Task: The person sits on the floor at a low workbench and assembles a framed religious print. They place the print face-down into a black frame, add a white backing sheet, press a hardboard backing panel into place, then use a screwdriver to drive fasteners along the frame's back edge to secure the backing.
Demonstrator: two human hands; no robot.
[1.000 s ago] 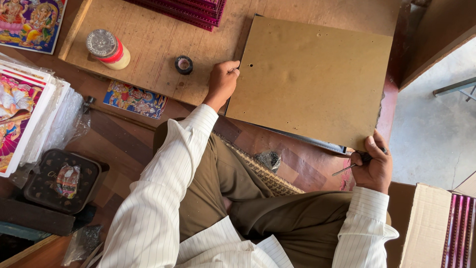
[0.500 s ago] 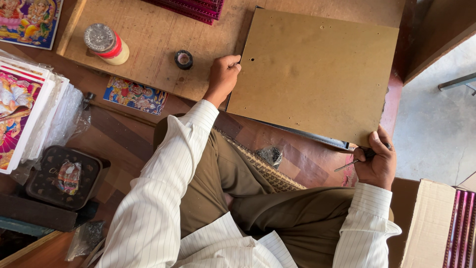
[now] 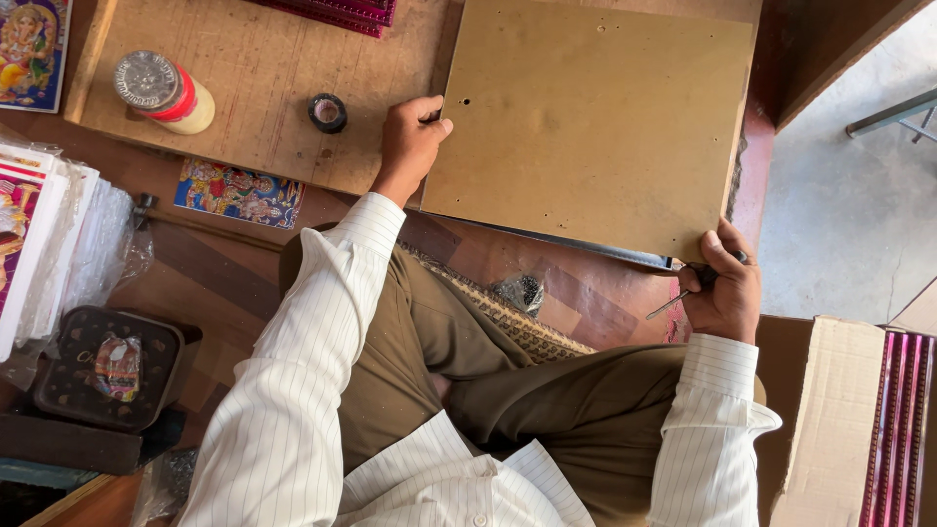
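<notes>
Landmark: brown backing board (image 3: 595, 127), lying flat, plain side up, on the low wooden table (image 3: 264, 73). Its near right corner sticks out past the table toward the person's lap.

Left hand (image 3: 410, 141): on the board's left edge, thumb over the top face, fingers curled around the edge. It pins the board. Two small holes in the board show just right of the thumb.

Right hand (image 3: 724, 291): at the board's near right corner, fingers closed on a thin metal tool (image 3: 673, 304) with a dark handle; the shaft pokes out leftward under the corner. The tip is off the board face, as far as I can tell.

Under the board's near edge a dark strip (image 3: 586, 249) shows, probably a frame or glass edge. Can't say which.

Progress, my read: board is seated and lined up, both hands steadying it. No nails, clips or tape visible along any edge, so fastening looks not yet started. Left to do: fix the board all round.

Around the board:
- black tape roll (image 3: 328, 112), just left of left hand
- lidded jar (image 3: 161, 93), red band, further left, on its side
- colourful picture print (image 3: 239, 193), left and nearer
- stack of prints (image 3: 39, 244), far left
- cardboard box (image 3: 849, 410) with pink-red mouldings (image 3: 903, 420), right and nearer
</notes>
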